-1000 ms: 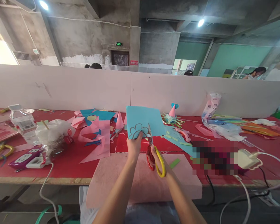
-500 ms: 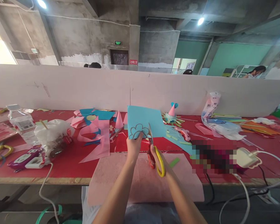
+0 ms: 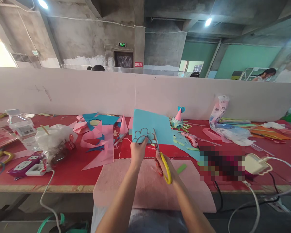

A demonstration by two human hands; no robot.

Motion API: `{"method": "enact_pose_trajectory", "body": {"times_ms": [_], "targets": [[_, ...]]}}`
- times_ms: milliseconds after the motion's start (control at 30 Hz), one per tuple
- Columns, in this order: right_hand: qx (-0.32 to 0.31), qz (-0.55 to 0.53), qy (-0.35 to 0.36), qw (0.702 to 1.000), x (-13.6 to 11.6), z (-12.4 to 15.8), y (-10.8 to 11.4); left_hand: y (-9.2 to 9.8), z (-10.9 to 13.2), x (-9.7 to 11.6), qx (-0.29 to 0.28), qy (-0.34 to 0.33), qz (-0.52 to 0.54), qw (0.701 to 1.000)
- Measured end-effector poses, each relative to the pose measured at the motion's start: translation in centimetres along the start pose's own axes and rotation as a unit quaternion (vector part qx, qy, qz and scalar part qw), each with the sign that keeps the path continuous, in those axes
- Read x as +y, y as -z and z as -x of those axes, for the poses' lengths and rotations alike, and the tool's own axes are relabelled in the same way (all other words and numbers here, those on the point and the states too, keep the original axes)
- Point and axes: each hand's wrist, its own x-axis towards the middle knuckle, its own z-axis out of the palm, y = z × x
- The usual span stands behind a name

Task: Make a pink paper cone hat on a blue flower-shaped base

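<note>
My left hand (image 3: 138, 149) pinches the lower edge of a light blue sheet of paper (image 3: 151, 121), holding it up above the table. A scalloped, cloud-like outline is drawn in dark line near the sheet's lower left corner. My right hand (image 3: 163, 163) grips a pair of scissors (image 3: 167, 170) with yellow and red handles. Their blades point up and away from me, at the sheet's lower edge just right of the drawn outline. How far the blades are apart is hard to make out. Under my hands lies a pale pink sheet (image 3: 126, 184) that hangs over the table's front edge.
Pink paper scraps (image 3: 104, 136) and a pink cone (image 3: 123, 125) lie left of centre. Rightward are a small decorated cone hat (image 3: 178, 116), a pink glue gun (image 3: 191, 139) and a white charger (image 3: 255, 163) with cables. A bottle (image 3: 20, 126) stands far left. A partition (image 3: 87, 92) closes the back.
The blue sheet has turned slightly, its right side dipping a little. My hands and the scissors have barely shifted; the pink sheet's front edge has moved slightly right.
</note>
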Motion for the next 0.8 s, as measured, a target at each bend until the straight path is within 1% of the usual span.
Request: {"method": "enact_pose_trajectory", "body": {"times_ms": [167,267,467,567,667,800], "targets": [[-0.003,-0.004,-0.018,1.000,-0.3,0.1,0.1,0.2,-0.1,0.6,-0.015,0.004,-0.007,1.000],[-0.002,-0.010,-0.016,1.000,-0.5,0.2,0.1,0.3,-0.2,0.9,-0.029,0.018,-0.031,0.999],[0.003,-0.012,-0.010,1.000,-0.5,0.1,0.4,0.1,-0.4,1.0,-0.033,0.049,-0.083,0.995],[-0.004,-0.013,-0.022,1.000,-0.6,0.3,0.6,0.0,-0.5,0.9,-0.030,0.045,-0.104,0.993],[-0.002,-0.010,-0.029,1.000,-0.8,0.4,0.9,-0.2,-0.6,0.9,-0.035,0.040,-0.104,0.993],[0.001,-0.009,-0.020,1.000,-0.8,0.4,1.2,-0.3,-0.7,1.0,-0.043,0.039,-0.106,0.993]]}}
